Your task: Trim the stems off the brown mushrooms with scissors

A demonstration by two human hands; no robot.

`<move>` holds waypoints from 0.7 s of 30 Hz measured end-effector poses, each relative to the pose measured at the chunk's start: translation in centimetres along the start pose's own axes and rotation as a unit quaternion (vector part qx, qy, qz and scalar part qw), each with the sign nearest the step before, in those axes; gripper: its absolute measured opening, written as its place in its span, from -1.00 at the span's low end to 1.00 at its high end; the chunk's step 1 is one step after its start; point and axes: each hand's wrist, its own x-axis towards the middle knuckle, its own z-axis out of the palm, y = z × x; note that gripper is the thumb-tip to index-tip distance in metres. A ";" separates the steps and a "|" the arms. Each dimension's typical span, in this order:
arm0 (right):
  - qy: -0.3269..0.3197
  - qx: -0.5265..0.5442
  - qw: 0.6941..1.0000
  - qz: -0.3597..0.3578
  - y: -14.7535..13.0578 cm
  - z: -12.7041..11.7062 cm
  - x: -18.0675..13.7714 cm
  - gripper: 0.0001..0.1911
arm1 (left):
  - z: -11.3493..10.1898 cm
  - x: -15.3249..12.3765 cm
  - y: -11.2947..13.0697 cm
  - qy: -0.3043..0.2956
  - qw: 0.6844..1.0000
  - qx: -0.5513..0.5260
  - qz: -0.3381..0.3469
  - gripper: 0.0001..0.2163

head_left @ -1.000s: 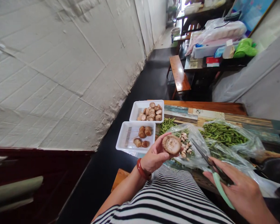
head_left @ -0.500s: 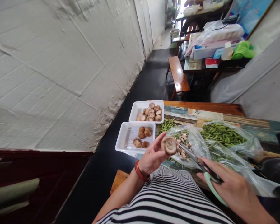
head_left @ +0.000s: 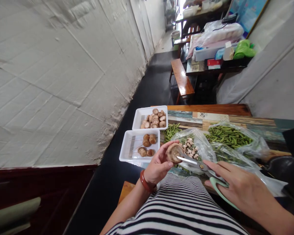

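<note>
My left hand (head_left: 158, 164) grips a brown mushroom (head_left: 173, 152) by its edge, its underside turned up toward me. Green-handled scissors (head_left: 203, 167) are in my right hand (head_left: 242, 184), their blades parted and the tips over the mushroom's underside. Beyond them lies a clear plastic bag (head_left: 207, 146) with cut mushroom stems (head_left: 190, 147). To the left, a white tray (head_left: 123, 151) holds several mushrooms on skewers (head_left: 146, 142). Behind it, a second white tray (head_left: 137, 118) is piled with loose mushrooms (head_left: 155, 120).
Green bean pods (head_left: 229, 135) fill plastic bags on the right of the wood-patterned table (head_left: 254, 122); more pods (head_left: 171, 130) lie beside the trays. Past the table stand a wooden bench (head_left: 182, 76) and another loaded table (head_left: 193, 68). A white wall (head_left: 63, 81) runs along the left.
The scissors have moved left, from beside the mushroom to over its underside, with the blades parted wider. The mushroom has tilted slightly in my left hand. The whole view has shifted a little.
</note>
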 end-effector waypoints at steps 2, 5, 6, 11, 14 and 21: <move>-0.006 -0.003 1.000 -0.010 0.3 -0.1 -0.1 -0.60 | 0.1 0.0 0.0 0.002 1.000 0.003 0.001 -0.37; -0.009 -0.009 1.000 -0.015 0.8 0.0 -0.3 -0.60 | 0.2 0.1 -0.1 0.009 1.000 0.017 0.001 -0.36; -0.008 -0.014 1.000 -0.015 0.9 0.0 -0.3 -0.60 | 0.2 0.1 -0.2 0.010 1.000 0.022 0.003 -0.36; -0.025 -0.036 0.999 -0.024 1.5 0.0 0.1 -0.60 | 0.3 0.3 -0.6 0.011 0.999 0.033 0.016 -0.38; -0.032 -0.041 0.998 -0.032 2.0 -0.1 0.5 -0.59 | 0.3 0.5 -0.6 0.011 0.999 0.038 0.021 -0.37; -0.020 -0.042 0.998 -0.050 2.4 -0.2 0.9 -0.63 | 0.6 0.8 -0.5 0.013 0.999 0.037 0.030 -0.38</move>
